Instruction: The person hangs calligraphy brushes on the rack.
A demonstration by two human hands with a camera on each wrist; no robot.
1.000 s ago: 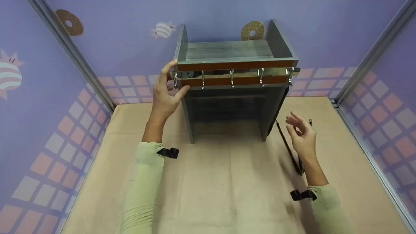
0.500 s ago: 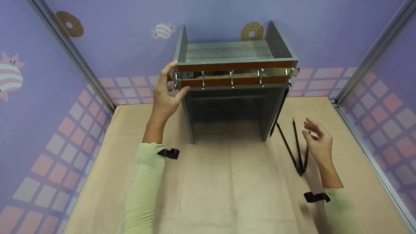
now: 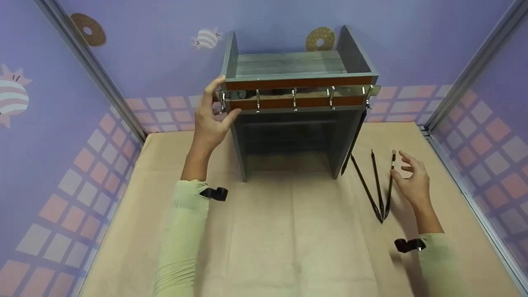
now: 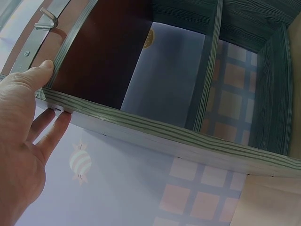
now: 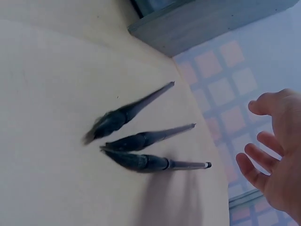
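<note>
Steadying the grey wooden shelf unit [image 3: 288, 107] at its upper left corner, the left hand [image 3: 210, 119] lay open-fingered against the rigid, likely weighty panel. The right hand [image 3: 412, 181] hovered with relaxed, spread fingers beside three slim black brushes [image 3: 377, 185] lying on the table [image 3: 288, 239]; light and stiff, they looked best pinched mid-handle.

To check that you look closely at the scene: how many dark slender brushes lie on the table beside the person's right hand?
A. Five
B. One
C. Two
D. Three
D. Three dark brushes lie fanned out on the table, their thick ends close together, just left of the open right hand, which is not gripping any of them.
</note>
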